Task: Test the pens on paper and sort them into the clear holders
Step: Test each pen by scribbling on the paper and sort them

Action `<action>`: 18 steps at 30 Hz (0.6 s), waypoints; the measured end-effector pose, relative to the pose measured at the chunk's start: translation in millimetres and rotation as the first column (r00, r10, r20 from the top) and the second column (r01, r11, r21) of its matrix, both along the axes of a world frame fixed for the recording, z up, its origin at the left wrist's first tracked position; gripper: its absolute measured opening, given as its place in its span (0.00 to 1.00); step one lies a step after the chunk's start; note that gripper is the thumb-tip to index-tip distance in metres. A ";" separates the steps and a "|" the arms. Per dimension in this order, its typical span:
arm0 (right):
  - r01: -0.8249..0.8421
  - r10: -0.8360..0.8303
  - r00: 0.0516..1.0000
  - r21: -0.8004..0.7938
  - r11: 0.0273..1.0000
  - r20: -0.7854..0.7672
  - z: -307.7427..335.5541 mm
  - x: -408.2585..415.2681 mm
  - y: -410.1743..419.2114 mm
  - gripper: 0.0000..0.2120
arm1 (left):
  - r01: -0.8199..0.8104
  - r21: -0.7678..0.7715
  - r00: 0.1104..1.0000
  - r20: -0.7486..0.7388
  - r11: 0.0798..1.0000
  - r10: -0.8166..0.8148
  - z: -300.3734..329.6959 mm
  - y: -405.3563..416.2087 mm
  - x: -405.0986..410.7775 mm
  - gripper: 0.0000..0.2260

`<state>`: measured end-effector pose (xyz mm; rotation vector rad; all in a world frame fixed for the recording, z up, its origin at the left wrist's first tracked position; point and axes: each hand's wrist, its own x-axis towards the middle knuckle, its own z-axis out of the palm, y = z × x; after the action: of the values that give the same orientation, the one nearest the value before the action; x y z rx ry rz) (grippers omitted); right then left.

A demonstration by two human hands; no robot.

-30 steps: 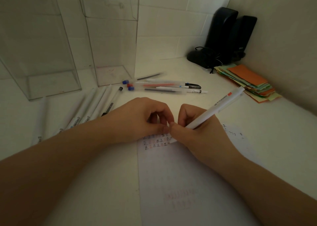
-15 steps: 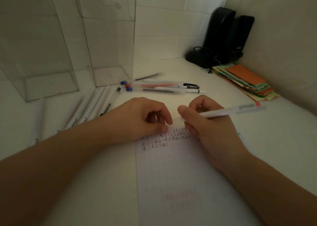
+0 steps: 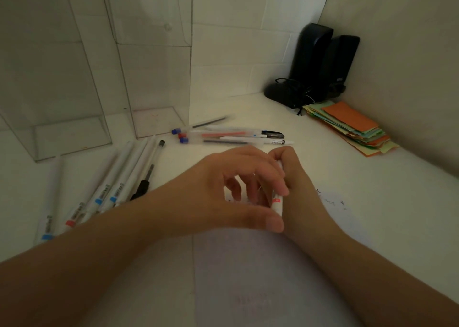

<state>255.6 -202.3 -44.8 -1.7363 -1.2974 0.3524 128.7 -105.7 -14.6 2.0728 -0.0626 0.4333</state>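
I see a white pen (image 3: 276,203) with a red band, held upright over the paper (image 3: 248,277) on the tabletop (image 3: 323,152), my right hand (image 3: 295,190) gripping its barrel and my left hand (image 3: 223,192) pinching its near end.

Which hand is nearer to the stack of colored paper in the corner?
The right hand. It holds the white pen over the paper sheet, on the side of the stack of colored paper. The left hand is beside it, farther from the stack.
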 end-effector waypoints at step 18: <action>0.052 -0.052 0.984 -0.002 0.999 -0.173 4.3 -3.9 4.9 0.22 | -0.032 0.486 0.909 -0.349 0.873 0.228 2.5 32.0 -10.4 0.16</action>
<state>251.8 -197.5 -40.5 -1.6943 -1.1251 0.4607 118.3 -73.7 -12.1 2.6245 0.2447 0.0649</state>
